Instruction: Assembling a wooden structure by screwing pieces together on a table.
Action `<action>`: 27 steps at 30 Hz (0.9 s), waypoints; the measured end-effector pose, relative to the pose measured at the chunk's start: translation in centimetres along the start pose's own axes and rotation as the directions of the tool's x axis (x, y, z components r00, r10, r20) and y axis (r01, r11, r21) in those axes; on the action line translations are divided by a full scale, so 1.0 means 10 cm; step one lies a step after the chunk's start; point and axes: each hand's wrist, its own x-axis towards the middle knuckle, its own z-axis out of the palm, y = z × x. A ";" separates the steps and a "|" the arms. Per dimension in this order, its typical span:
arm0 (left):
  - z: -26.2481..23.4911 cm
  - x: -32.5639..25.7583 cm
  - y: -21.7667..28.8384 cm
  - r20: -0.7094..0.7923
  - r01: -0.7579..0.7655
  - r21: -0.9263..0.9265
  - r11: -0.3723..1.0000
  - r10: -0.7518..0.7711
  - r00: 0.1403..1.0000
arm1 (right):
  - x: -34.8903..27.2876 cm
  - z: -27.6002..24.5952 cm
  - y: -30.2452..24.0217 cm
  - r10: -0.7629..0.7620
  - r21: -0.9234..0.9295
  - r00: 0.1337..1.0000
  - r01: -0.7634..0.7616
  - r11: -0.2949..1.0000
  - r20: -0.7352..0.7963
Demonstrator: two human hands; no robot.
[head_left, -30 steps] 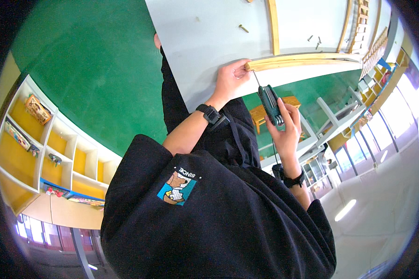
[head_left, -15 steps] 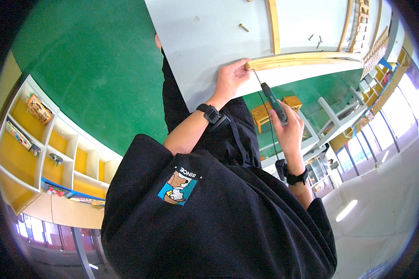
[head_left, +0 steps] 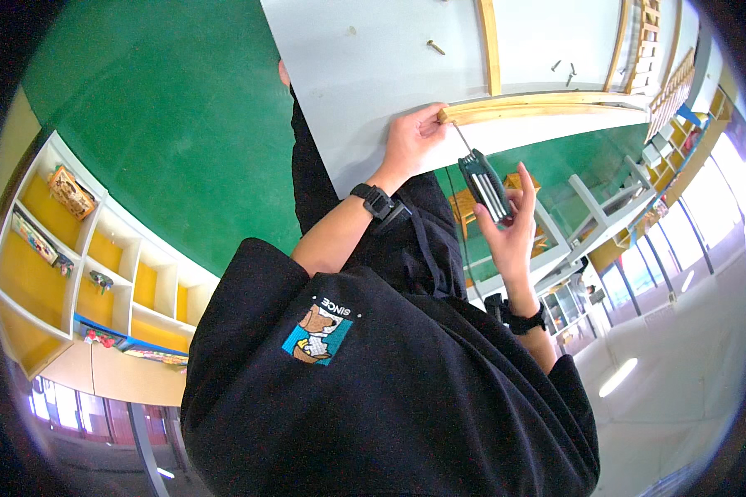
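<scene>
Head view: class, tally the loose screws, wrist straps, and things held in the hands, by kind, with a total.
Loose metal screws on the white table: 3
Black wrist straps: 2
Black folding hex-key tool, right hand: 1
Light wooden slat, left hand: 1
Total: 7

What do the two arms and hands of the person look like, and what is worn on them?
Both forearms are bare. The left hand has a black chunky wristwatch on its wrist; the right hand has a black band on its wrist. The short black sleeves belong to a loose black top with a small cartoon-animal patch.
</scene>
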 end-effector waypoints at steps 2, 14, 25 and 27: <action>0.00 0.01 -0.03 0.013 -0.011 -0.037 0.999 0.012 1.000 | 0.00 -0.02 0.00 -0.155 -0.183 0.988 0.148 0.972 -0.025; -0.02 0.01 0.03 0.065 0.024 -0.017 1.000 -0.023 0.998 | 0.07 0.07 0.08 -0.204 -0.415 0.963 0.260 0.872 0.176; -0.05 0.06 -0.02 0.138 0.012 0.012 1.000 -0.014 0.990 | 0.02 0.25 0.16 0.200 0.195 0.963 -0.235 0.952 0.182; -0.02 0.04 0.06 0.092 -0.001 0.118 0.993 -0.010 0.996 | 0.03 0.18 0.25 0.312 0.386 0.880 -0.444 0.809 0.359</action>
